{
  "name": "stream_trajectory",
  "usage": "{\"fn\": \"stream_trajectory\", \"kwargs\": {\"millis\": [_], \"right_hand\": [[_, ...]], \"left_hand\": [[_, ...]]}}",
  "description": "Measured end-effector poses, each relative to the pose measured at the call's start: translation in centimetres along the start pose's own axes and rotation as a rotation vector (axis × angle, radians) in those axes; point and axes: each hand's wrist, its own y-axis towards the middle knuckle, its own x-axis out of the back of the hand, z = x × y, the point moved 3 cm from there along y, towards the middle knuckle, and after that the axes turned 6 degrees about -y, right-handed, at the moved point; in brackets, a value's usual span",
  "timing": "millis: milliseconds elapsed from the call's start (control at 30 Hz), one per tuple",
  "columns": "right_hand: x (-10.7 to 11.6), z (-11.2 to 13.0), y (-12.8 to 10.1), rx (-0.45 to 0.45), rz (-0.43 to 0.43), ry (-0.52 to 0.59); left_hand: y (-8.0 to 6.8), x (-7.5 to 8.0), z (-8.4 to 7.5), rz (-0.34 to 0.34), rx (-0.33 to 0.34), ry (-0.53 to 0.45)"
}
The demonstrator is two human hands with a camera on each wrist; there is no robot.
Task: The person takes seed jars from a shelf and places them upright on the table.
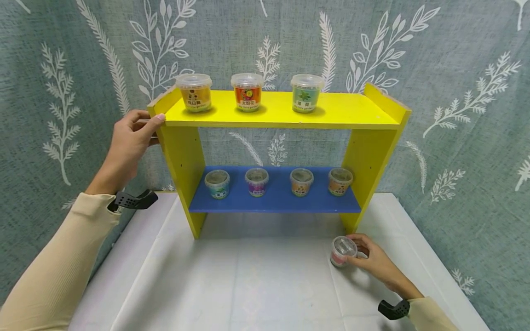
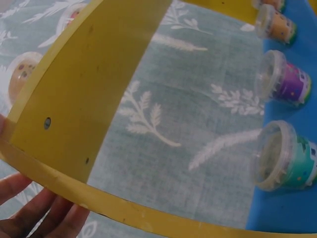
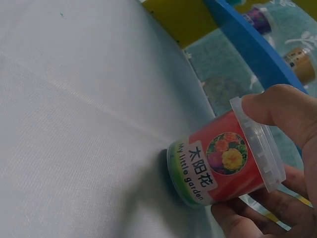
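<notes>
We see left hand (image 1: 130, 138) gripping yellow shelf (image 1: 281, 112) corner, likely steadying it; right hand (image 1: 370, 259) wraps red cup (image 1: 342, 252) on white surface (image 1: 256, 285), beside shelf's right leg.

The head view looks down and forward at the whole shelf (image 1: 277, 138). The left wrist view sits close under its left end; the right wrist view skims the table (image 3: 74, 124). All share the blue board (image 1: 277, 197).
</notes>
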Motion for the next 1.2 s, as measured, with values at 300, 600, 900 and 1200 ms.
{"fn": "stream_trajectory", "kwargs": {"millis": [300,600,900,1200], "right_hand": [[-0.2,-0.9,0.0,-0.061,-0.012,-0.025],[0.1,-0.8,-0.3,-0.034,0.026,0.016],[1.2,-0.2,-0.3,0.032,-0.013,0.010],[2.6,1.8,-0.2,0.123,-0.069,-0.055]], "left_hand": [[0.2,-0.2,-0.1,0.009,0.001,-0.024],[0.0,-0.3,-0.1,0.007,-0.014,-0.043],[0.0,-0.1,-0.1,0.001,-0.020,-0.021],[-0.1,0.0,-0.1,0.004,-0.021,-0.026]]}}
